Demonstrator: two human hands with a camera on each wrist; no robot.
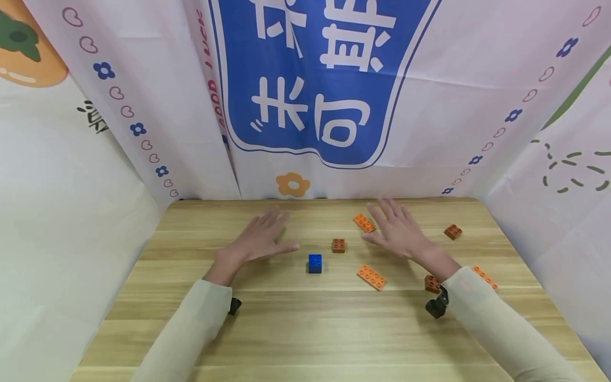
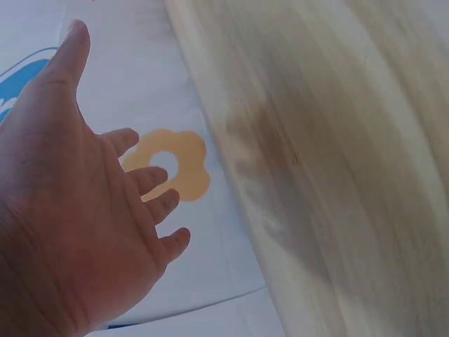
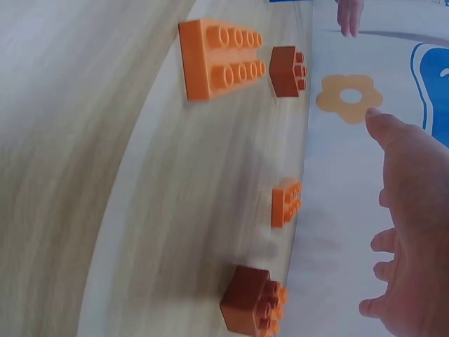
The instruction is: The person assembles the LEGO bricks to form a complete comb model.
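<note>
My left hand (image 1: 258,237) is over the left part of the table, fingers spread and holding nothing; its palm shows in the left wrist view. To its right stands a blue brick (image 1: 315,264), with a brown brick (image 1: 338,245) just behind. My right hand (image 1: 400,231) hovers with spread fingers and nothing in its grasp. Its fingers overlap the edge of an orange flat brick (image 1: 364,223) in the head view. Another orange flat brick (image 1: 371,277) lies nearer the front, also seen in the right wrist view with raised studs.
Beside and partly behind the right forearm are a brown brick (image 1: 432,284) and an orange brick (image 1: 484,277). One more brown brick (image 1: 453,231) sits at the back right. A printed cloth (image 1: 420,138) hangs along the back edge of the wooden table (image 1: 310,329).
</note>
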